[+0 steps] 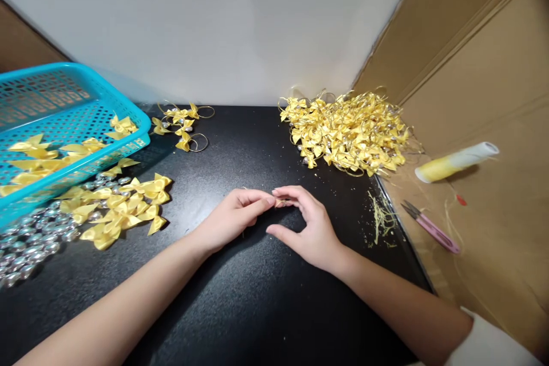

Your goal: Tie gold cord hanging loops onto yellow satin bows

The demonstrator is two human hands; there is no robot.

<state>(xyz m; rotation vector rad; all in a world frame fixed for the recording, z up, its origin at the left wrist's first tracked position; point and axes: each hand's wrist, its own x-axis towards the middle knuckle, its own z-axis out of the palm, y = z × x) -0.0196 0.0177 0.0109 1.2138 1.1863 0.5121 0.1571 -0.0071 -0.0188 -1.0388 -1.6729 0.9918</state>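
Black tabletop (pixel 240 303) below; left hand (pixel 231 218) pinching small piece (pixel 279 203), mostly hidden; right hand (pixel 316 235) curved open, thumb apart.

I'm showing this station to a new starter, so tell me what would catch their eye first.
Probably the dense heap of yellow ribbon bows, tangled with gold-coloured loops at the back right of the black tabletop. Next, the turquoise perforated basket at left, with more bows inside. Then, front and centre, the left hand and right hand, fingertips close together.
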